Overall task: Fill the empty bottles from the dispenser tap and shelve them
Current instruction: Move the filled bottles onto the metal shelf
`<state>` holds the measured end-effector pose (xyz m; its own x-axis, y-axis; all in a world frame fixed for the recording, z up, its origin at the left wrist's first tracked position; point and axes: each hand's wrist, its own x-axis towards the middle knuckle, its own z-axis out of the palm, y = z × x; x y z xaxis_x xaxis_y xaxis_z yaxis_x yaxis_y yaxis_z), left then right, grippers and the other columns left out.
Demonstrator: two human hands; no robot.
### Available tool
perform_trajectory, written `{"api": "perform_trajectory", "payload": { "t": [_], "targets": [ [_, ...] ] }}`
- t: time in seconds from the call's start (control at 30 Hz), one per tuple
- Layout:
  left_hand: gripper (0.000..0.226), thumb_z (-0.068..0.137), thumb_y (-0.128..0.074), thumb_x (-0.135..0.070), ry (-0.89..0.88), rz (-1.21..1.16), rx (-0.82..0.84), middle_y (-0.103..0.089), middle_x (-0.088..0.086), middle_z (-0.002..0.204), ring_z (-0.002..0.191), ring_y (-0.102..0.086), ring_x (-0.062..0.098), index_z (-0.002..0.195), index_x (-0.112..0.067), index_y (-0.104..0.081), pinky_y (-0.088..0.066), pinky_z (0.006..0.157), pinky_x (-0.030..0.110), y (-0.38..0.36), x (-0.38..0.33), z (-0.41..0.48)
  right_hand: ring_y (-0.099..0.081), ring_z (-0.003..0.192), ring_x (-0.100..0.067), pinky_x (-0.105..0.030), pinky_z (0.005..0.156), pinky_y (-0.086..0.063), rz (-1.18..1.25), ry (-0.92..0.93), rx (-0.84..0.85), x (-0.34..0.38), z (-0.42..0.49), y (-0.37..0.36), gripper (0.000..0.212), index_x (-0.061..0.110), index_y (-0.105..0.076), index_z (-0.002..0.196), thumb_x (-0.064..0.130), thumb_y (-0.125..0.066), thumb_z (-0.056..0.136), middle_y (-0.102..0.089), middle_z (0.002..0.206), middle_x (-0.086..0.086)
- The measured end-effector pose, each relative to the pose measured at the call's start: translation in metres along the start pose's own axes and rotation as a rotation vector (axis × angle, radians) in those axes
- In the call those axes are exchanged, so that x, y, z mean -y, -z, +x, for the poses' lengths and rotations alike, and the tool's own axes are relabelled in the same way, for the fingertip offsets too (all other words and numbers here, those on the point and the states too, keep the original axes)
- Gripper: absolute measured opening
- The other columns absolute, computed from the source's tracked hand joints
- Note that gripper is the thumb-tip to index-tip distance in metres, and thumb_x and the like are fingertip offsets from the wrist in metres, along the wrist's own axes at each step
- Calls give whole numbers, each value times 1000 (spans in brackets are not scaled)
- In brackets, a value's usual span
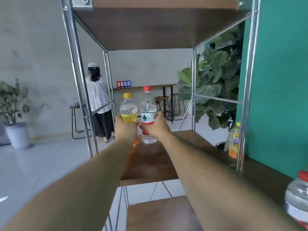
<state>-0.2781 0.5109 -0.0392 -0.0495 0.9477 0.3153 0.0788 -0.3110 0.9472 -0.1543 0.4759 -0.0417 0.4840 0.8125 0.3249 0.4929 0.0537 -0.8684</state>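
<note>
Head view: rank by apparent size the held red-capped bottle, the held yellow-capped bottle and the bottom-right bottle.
1. bottom-right bottle: looks largest, but it is nearest the camera and cropped, so unsure.
2. red-capped bottle: taller.
3. yellow-capped bottle: partly behind the left hand.

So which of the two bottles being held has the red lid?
The clear bottle in the right hand, with the red-and-white label. The left hand holds the yellow-lidded bottle.
</note>
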Motion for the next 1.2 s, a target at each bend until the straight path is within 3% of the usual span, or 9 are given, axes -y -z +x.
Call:
{"api": "perform_trajectory", "payload": {
  "t": [0.07,0.13,0.27,0.4,0.47,0.7,0.83,0.97,1.2],
  "targets": [
    [37,83,-83,-15,1,0,6,-71,-1,92,80,-70,21,106,-28,-56,-59,71,43,-5,10,6,-65,111,-22,-40,94,-53,54,14,-6,-8,4,-3,81,18,-41,139,36,-93,78,-65,129,-2],
    [50,78,-85,-12,29,12,30,-74,-1,98,81,-73,22,116,-33,-58,-63,72,46,-8,25,10,-63,111,-17,-39,97,-52,68,37,30,-19,2,-4,86,21,-44,141,38,-95,74,-64,124,5],
    [64,81,-85,-14,71,173,20,-69,-3,117,108,-67,24,134,-26,-52,-53,101,48,-8,42,13,-64,122,-21,-36,99,-51,48,24,85,-42,-3,-7,90,21,-47,147,25,-98,72,-66,136,-1],
    [68,78,-89,-33,122,384,-31,-57,12,136,129,-54,35,135,-18,-57,-46,110,49,-10,46,21,-65,120,-23,-39,101,-53,-9,4,79,-45,-3,-8,83,19,-48,144,29,-95,77,-66,136,-3],
    [71,78,-89,-36,130,409,-43,-51,13,138,127,-55,36,138,-15,-57,-48,107,48,-11,47,23,-64,121,-26,-41,102,-53,-45,-11,91,-45,-2,-11,78,19,-46,144,35,-91,81,-65,136,-3],
    [64,85,-85,-27,157,338,-51,-64,13,131,118,-64,34,135,-8,-51,-50,94,43,-13,48,26,-64,124,-28,-46,106,-52,-120,-7,93,-44,-1,-19,73,19,-45,147,40,-84,88,-65,138,-5],
    [74,88,-82,-30,162,424,-111,-40,19,147,134,-46,38,142,-4,-39,-44,106,48,-9,37,7,-62,126,-30,-44,103,-52,-131,-43,71,-35,-13,-14,73,15,-41,147,42,-80,92,-61,141,-8],
    [55,93,-73,-29,-110,610,-123,-41,16,140,131,-40,36,135,-6,-46,-37,107,47,-3,20,-26,-61,114,-24,-34,85,-49,-304,72,-99,-20,-47,10,40,12,-52,136,37,-61,106,-59,133,-7],
    [14,98,-62,-27,-684,412,373,-58,-3,109,102,-56,19,110,-19,-63,-50,91,41,-17,-32,-115,-64,110,-27,-33,83,-48,-477,307,-260,2,-154,101,26,14,-60,131,25,-48,110,-67,125,-7]
  ]
}}
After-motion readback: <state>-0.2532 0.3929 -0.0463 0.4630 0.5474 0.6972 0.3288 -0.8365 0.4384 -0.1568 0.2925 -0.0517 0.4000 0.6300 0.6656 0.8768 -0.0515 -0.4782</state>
